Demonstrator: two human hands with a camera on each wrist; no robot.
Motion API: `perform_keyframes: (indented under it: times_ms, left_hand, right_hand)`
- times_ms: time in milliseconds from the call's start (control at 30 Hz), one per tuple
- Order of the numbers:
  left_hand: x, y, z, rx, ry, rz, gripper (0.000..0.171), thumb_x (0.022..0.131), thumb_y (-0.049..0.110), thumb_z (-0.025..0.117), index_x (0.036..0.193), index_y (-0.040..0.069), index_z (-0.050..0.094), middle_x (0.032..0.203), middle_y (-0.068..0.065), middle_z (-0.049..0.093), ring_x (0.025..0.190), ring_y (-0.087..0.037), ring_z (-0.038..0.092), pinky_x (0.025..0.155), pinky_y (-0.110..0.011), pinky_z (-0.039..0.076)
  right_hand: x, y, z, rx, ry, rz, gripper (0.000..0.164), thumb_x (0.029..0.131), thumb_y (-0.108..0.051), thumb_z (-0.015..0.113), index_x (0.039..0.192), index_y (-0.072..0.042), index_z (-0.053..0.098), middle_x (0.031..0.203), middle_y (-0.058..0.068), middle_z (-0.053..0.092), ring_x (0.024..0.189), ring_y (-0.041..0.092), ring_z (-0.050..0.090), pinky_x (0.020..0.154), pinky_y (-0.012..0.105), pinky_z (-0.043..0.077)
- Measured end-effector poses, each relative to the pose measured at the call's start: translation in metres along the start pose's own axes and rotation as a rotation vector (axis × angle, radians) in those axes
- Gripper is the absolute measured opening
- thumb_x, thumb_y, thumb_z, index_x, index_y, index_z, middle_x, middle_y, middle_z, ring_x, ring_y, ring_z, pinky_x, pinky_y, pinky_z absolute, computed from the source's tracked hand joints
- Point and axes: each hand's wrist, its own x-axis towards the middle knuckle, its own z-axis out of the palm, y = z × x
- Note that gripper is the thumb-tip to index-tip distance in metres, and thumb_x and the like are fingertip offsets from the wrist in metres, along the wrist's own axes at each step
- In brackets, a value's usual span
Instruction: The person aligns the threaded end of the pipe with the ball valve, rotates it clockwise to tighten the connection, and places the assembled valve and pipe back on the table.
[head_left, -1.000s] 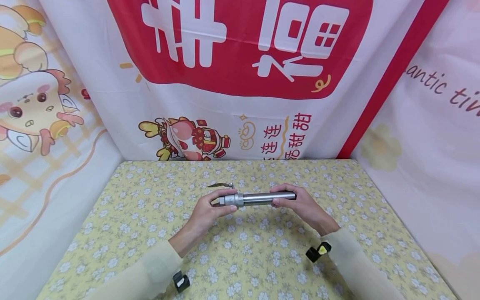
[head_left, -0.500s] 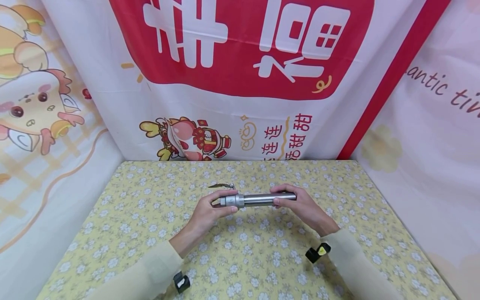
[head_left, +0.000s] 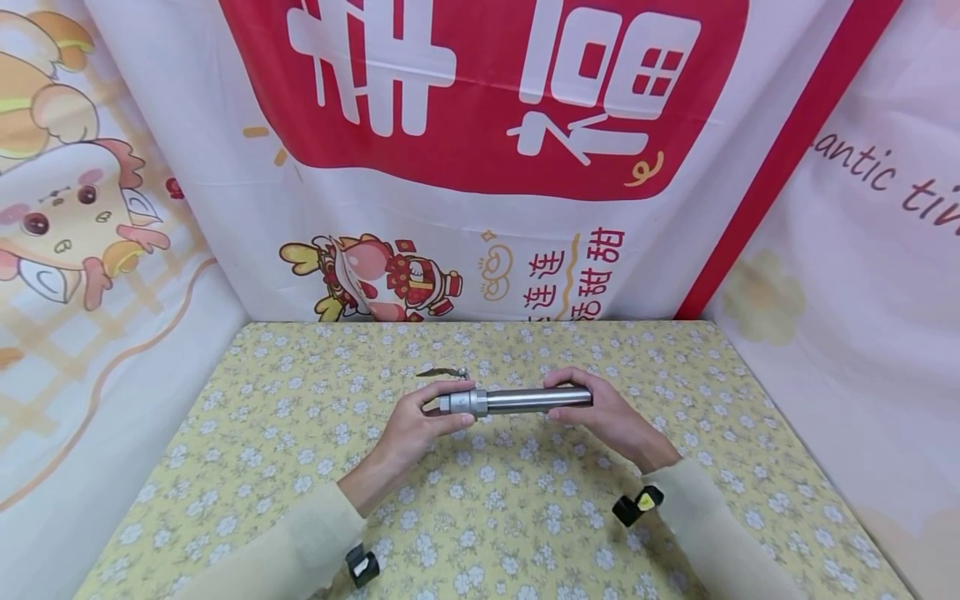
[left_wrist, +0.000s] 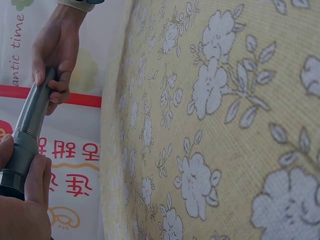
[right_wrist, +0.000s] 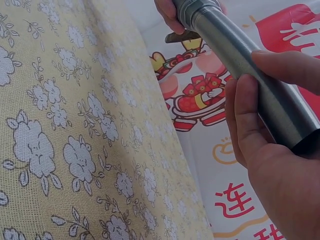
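Note:
Over the table, my left hand [head_left: 414,418] grips a silver metal valve [head_left: 461,402] between thumb and fingers. A thin brownish lever [head_left: 441,372] sticks out behind the valve, beyond my left fingers. The valve's hex end meets a smooth steel pipe [head_left: 517,401], and a few thread rings show at the joint in the left wrist view. My right hand [head_left: 613,421] holds the pipe's far end, thumb on one side and fingers on the other. The pipe's open end [right_wrist: 307,142] shows by my right palm in the right wrist view. Pipe and valve lie in one nearly level line.
A yellow floral cloth [head_left: 487,517] covers the table. Behind it hangs a white and red printed sheet [head_left: 480,179], and printed sheets close in the left and right sides. Each wrist carries a small black camera [head_left: 363,565].
The fingers of my right hand have shifted slightly on the pipe, toward its open end. My left hand and the valve have stayed in place.

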Motion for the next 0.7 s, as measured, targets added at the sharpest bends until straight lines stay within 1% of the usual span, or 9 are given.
perform_keyframes:
  times_ms: [133, 333, 533, 700]
  left_hand:
    - [-0.0002, -0.0003, 0.0003, 0.001, 0.001, -0.002, 0.049, 0.094, 0.013, 0.088, 0.141, 0.017, 0.075, 0.153, -0.011, 0.059, 0.117, -0.024, 0.070, 0.093, -0.031, 0.060]
    - [-0.0005, 0.0007, 0.0013, -0.004, 0.006, -0.010, 0.049, 0.093, 0.012, 0.088, 0.140, 0.020, 0.076, 0.153, -0.008, 0.059, 0.118, -0.024, 0.071, 0.094, -0.034, 0.061]
    - [-0.0007, 0.0022, 0.0017, -0.015, 0.006, -0.016, 0.050, 0.093, 0.011, 0.088, 0.140, 0.021, 0.075, 0.152, -0.006, 0.059, 0.119, -0.024, 0.070, 0.097, -0.038, 0.061]
    - [-0.0002, 0.0022, 0.0021, -0.018, 0.007, -0.015, 0.050, 0.093, 0.011, 0.089, 0.139, 0.022, 0.076, 0.152, -0.006, 0.060, 0.119, -0.024, 0.071, 0.096, -0.037, 0.061]
  right_hand:
    - [0.0003, 0.0011, -0.0009, -0.013, 0.002, 0.001, 0.045, 0.102, -0.001, 0.074, 0.141, 0.009, 0.054, 0.131, 0.014, 0.063, 0.103, 0.015, 0.068, 0.088, 0.031, 0.062]
    - [0.0001, 0.0001, -0.0012, -0.028, 0.024, 0.028, 0.043, 0.101, -0.008, 0.078, 0.139, 0.003, 0.060, 0.135, 0.016, 0.060, 0.104, 0.017, 0.067, 0.089, 0.035, 0.062]
    - [-0.0010, -0.0010, -0.0016, -0.052, 0.044, 0.043, 0.041, 0.102, -0.012, 0.078, 0.138, -0.001, 0.063, 0.138, 0.014, 0.059, 0.105, 0.019, 0.067, 0.090, 0.038, 0.062]
    - [-0.0011, -0.0006, -0.0022, -0.065, 0.059, 0.046, 0.042, 0.103, -0.015, 0.078, 0.140, -0.001, 0.064, 0.138, 0.013, 0.062, 0.105, 0.019, 0.068, 0.090, 0.039, 0.062]
